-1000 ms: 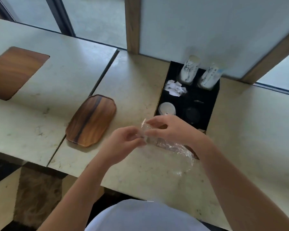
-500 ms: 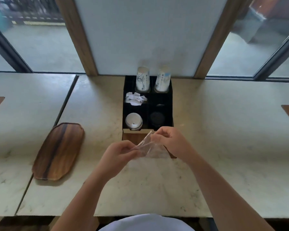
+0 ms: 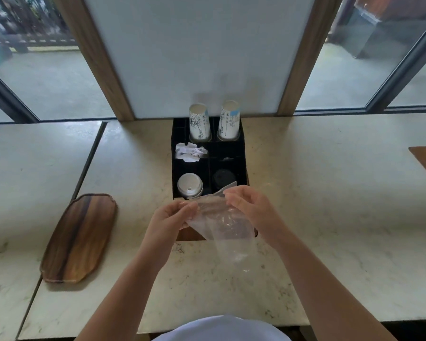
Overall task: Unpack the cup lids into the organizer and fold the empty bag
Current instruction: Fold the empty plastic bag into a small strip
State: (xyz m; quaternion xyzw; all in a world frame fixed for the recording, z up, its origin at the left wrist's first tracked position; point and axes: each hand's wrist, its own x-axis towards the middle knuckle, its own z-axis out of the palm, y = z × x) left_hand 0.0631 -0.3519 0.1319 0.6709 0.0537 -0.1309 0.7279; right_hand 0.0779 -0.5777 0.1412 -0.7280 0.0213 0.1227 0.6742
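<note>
A clear plastic bag (image 3: 228, 230) hangs in front of me over the counter, looking empty and crumpled. My left hand (image 3: 171, 217) pinches its upper left edge and my right hand (image 3: 250, 207) pinches its upper right edge, holding the top stretched between them. Just behind stands the black organizer (image 3: 242, 148). A stack of white cup lids (image 3: 190, 185) sits in its front left compartment and black cup lids (image 3: 223, 178) in its front right one. The bag and my hands hide the organizer's wooden front.
Two stacks of upside-down paper cups (image 3: 199, 121) stand in the organizer's back compartments, with white sachets (image 3: 191, 152) in the middle left one. A wooden tray (image 3: 80, 236) lies on the marble counter (image 3: 330, 205) to the left. A wall panel and windows lie behind.
The view has swung to face the organizer squarely. My hands have moved apart, so the bag, bunched between them before, now hangs down opened out.
</note>
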